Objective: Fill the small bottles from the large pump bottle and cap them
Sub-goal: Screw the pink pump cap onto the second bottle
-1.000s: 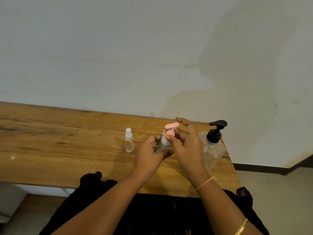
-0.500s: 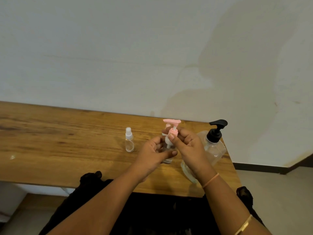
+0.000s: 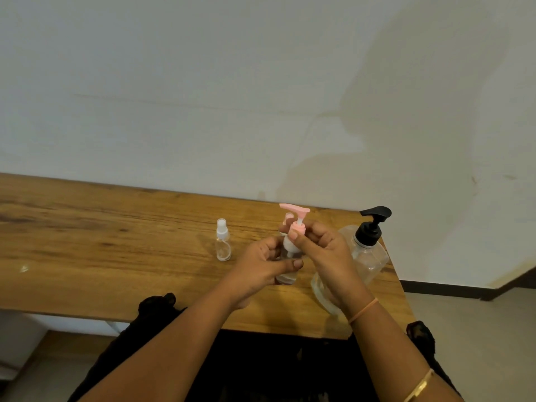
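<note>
Counted are one large pump bottle [image 3: 367, 258], one small spray bottle [image 3: 222, 241], one small pink-pump bottle [image 3: 287, 275], one wooden table [image 3: 87, 245] and two hands: left hand [image 3: 259, 272], right hand [image 3: 326, 252].

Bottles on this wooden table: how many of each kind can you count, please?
Large pump bottle, black top: 1
Small spray bottle, white top: 1
Small pink-pump bottle, gripped by left hand and right hand: 1
Total: 3, not counting a pinkish rim behind them, too hidden to identify.

The pink-pump bottle [image 3: 286, 276] stands upright between spray bottle [image 3: 222, 245] and black-pump bottle [image 3: 369, 258].
</note>
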Motion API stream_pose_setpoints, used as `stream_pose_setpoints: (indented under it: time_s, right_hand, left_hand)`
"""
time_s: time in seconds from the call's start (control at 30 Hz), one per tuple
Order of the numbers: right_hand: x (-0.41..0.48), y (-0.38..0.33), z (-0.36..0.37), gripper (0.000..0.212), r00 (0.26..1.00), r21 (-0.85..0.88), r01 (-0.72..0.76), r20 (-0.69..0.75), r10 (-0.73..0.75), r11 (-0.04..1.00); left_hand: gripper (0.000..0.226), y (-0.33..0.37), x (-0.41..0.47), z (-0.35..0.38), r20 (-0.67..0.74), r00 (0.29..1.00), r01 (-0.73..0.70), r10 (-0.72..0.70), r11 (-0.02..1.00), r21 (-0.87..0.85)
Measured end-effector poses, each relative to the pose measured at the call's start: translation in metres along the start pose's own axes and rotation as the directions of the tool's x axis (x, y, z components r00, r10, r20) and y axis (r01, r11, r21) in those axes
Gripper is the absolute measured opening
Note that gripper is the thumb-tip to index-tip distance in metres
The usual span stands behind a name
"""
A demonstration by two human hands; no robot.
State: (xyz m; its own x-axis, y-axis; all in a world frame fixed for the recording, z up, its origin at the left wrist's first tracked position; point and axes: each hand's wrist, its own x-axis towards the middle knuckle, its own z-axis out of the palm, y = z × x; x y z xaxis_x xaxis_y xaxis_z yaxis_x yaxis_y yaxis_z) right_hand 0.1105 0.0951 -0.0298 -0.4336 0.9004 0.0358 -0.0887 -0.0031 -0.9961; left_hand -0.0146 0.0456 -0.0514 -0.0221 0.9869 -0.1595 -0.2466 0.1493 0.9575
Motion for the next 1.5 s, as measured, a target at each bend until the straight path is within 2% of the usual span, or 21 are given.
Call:
stream_pose_setpoints:
  time_s: [0.07,0.17,0.3,0.47,0.67,0.87,1.1,1.33,1.5]
  right_hand:
    - [-0.001,-0.004,-0.005,0.033,0.992,0.105,-0.06,0.12,0.048,0.993]
    - [-0.003,-0.008,-0.009,0.036,0.961,0.157,-0.115,0.268,0.07,0.981]
    - [-0.004,-0.013,-0.011,0.03,0.944,0.175,-0.131,0.323,0.068,0.976]
    - [-0.001,-0.007,-0.01,0.029,0.975,0.051,-0.058,0.216,0.046,0.997]
    - [0.003,0.0,-0.006,0.024,0.992,-0.003,0.012,0.129,-0.011,1.0]
    - [0.005,0.007,0.001,0.02,0.998,-0.061,0.056,0.036,-0.054,0.997]
    - [0.008,0.014,0.011,0.018,0.998,-0.133,0.016,-0.05,-0.023,0.991]
    - [0.01,0.016,0.016,0.017,0.997,-0.195,-0.003,-0.073,-0.011,0.981]
    - [0.011,0.019,0.021,0.014,0.996,-0.145,-0.03,-0.089,0.017,0.989]
  left_hand:
    - [0.039,0.005,-0.002,-0.003,0.127,0.989,0.083,-0.07,0.992,-0.098]
    - [0.038,0.007,-0.003,-0.007,0.279,0.954,0.154,-0.112,0.979,-0.132]
    - [0.037,0.008,-0.003,-0.01,0.336,0.932,0.195,-0.133,0.968,-0.157]
    - [0.043,0.007,-0.003,-0.007,0.233,0.965,0.149,-0.122,0.984,-0.1]
    - [0.042,0.004,-0.003,-0.005,0.131,0.988,0.088,-0.082,0.996,-0.035]
    - [0.024,-0.002,0.0,0.0,0.017,1.0,0.016,-0.017,0.999,0.043]
    - [0.023,-0.013,0.002,0.009,-0.122,0.986,-0.092,0.109,0.986,0.139]
    - [0.019,-0.017,0.002,0.008,-0.189,0.973,-0.091,0.133,0.972,0.215]
    - [0.019,-0.017,0.002,0.008,-0.226,0.962,-0.093,0.152,0.963,0.253]
